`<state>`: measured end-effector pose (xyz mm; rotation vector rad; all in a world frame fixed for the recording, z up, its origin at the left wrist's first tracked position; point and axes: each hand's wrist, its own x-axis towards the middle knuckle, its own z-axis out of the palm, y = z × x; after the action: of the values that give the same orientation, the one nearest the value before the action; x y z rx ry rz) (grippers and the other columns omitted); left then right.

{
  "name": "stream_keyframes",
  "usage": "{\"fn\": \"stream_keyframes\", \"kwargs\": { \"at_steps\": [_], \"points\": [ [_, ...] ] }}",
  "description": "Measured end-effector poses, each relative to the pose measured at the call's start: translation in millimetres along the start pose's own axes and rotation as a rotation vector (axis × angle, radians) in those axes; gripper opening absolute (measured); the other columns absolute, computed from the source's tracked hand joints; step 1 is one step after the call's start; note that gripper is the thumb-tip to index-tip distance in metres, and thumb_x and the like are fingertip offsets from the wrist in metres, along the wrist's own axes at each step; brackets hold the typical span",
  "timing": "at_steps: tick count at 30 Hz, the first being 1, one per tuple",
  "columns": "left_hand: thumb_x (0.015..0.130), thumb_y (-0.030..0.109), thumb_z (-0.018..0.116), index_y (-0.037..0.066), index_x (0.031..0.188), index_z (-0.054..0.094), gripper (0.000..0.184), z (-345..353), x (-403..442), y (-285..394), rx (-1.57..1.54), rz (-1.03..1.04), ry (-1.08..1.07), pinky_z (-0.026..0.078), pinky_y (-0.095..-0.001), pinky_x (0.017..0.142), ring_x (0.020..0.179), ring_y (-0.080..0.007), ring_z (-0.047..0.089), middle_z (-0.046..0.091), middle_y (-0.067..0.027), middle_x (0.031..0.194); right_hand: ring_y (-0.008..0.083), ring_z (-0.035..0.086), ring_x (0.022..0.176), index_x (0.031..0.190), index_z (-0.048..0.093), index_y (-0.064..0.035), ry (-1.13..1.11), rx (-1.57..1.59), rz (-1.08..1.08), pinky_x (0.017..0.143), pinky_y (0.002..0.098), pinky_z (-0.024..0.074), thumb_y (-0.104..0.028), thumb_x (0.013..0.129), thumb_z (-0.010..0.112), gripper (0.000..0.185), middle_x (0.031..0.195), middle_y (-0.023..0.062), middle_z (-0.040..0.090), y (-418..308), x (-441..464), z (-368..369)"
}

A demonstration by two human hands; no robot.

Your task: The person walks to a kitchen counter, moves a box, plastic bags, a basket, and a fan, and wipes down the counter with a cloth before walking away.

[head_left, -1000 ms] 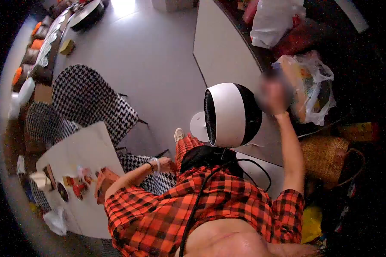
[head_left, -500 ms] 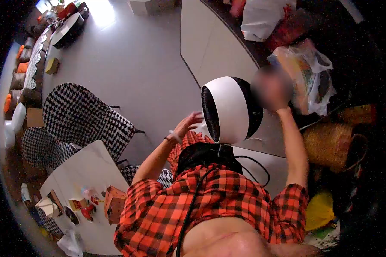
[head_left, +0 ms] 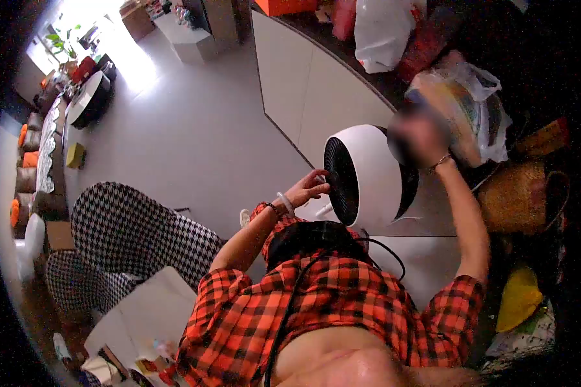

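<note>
A round white fan (head_left: 374,174) with a black front grille (head_left: 342,182) and a black back stands before my torso, its grille facing left. My left hand (head_left: 308,188) is at the grille's left side, fingers apart and fingertips at or very near it, holding nothing. My right hand (head_left: 421,137) is up by the fan's upper right back, beside a clear plastic bag (head_left: 487,119) of goods. A blur covers the right hand, so its fingers and anything in them cannot be made out.
Houndstooth chairs (head_left: 139,229) and a marble-look table (head_left: 139,309) with small items stand at left. A dark counter with a white bag (head_left: 384,32) runs along the upper right. A woven basket (head_left: 513,197) and yellow bag (head_left: 519,298) lie at right.
My left hand has risen from low by the chair to the fan's grille. The fan appears further right and turned more toward the left hand. The right hand stays near its back.
</note>
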<state>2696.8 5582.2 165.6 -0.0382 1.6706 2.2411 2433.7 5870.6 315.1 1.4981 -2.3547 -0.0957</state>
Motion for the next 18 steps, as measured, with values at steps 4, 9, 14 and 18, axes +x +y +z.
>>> {"fn": "stream_keyframes", "kwargs": {
  "at_steps": [4,9,14,18],
  "points": [
    [0.092,0.04,0.063,0.01,0.133,0.041,0.055,-35,7,-10,0.033,-0.036,-0.153,0.046,-0.0372,0.09,0.107,-0.0181,0.057,0.061,-0.0081,0.112,0.0311,0.054,0.105,0.1,0.065,-0.0151,-0.108,-0.061,-0.006,0.085,0.0408,0.0518,-0.007,0.079,0.056,0.024,0.102,0.0109,0.056,-12,23,9],
    [0.095,0.033,0.061,0.005,0.13,0.05,0.046,-67,-1,-21,0.089,-0.007,-0.435,0.046,-0.0333,0.093,0.105,-0.0193,0.06,0.065,-0.0111,0.112,0.03,0.056,0.104,0.093,0.061,-0.0137,-0.203,0.002,-0.089,0.083,0.0402,0.0518,-0.014,0.081,0.055,0.013,0.104,0.0091,0.058,-21,76,20],
    [0.095,0.037,0.058,0.003,0.128,0.053,0.048,-148,-53,-5,0.251,-0.026,-0.298,0.048,-0.036,0.094,0.112,-0.0243,0.059,0.062,-0.0135,0.122,0.0277,0.057,0.105,0.095,0.062,-0.0128,-0.277,-0.104,-0.165,0.086,0.0399,0.0497,-0.016,0.082,0.054,0.015,0.106,0.0073,0.06,-35,143,33],
    [0.094,0.038,0.061,0.001,0.127,0.054,0.05,-229,-112,-30,0.374,0.009,-0.039,0.05,-0.0368,0.092,0.109,-0.0265,0.062,0.064,-0.0151,0.117,0.0259,0.057,0.109,0.104,0.062,-0.0124,-0.3,-0.366,-0.434,0.095,0.0418,0.0436,-0.015,0.084,0.051,0.024,0.114,0.007,0.06,-23,214,121]
  ]
}}
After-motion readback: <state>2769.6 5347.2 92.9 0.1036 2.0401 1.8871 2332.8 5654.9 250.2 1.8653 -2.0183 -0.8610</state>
